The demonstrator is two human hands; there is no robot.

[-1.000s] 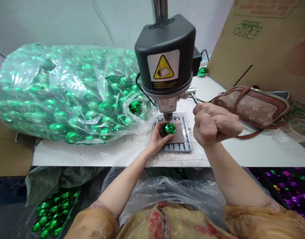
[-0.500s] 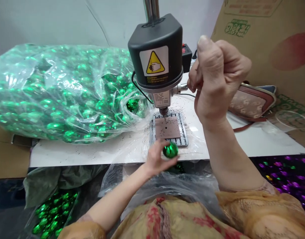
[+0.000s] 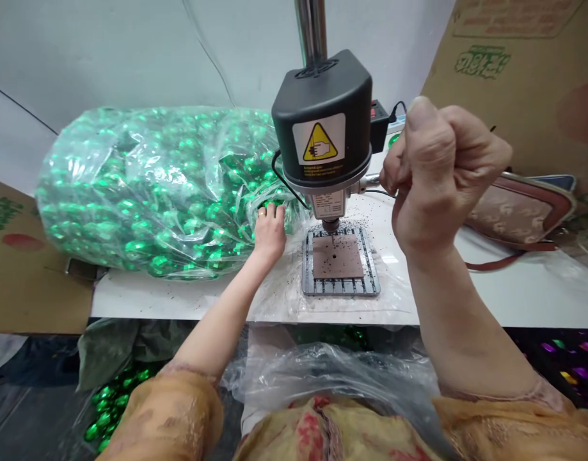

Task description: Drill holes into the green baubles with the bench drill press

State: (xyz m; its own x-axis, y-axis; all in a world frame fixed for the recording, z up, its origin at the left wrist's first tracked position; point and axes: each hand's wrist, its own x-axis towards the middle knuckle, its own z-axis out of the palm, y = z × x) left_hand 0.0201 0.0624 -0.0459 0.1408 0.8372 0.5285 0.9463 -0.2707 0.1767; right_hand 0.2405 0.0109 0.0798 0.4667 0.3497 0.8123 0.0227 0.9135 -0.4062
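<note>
Seen from above, a person works at a white worktop [image 3: 154, 302] with 1 drill press [image 3: 322, 96]. The left hand [image 3: 269, 237] has just moved: half a second ago it held 1 green ornament in front of the machine, and now it is at the mouth of 1 large clear plastic bag [image 3: 106, 137], with no ornament visible in its grasp. Its fingers point down into the opening; their tips are hidden, so whether they pinch anything cannot be told. The ornament that sat under the drill 1 second ago is away from there, leaving the brown block [image 3: 349, 267] in view with its 1 hole, sprinkled with dark crumbs.

The right hand [image 3: 442, 173] is raised in a fist, fingers curled around the feed lever [image 3: 370, 182], its grip end hidden behind them.

Counted: 2 hands, 1 drill press, 1 brown block lying on 1 slotted metal base [image 3: 373, 286], and 1 handbag [image 3: 519, 211] at the right. 2 cardboard surfaces show, 1 on each side. The green ornaments [image 3: 162, 262] fill the bag, too many to count; 1 more green piece [image 3: 393, 139] peeks out behind the machine, and an uncounted green heap [image 3: 106, 410] lies below the worktop.
</note>
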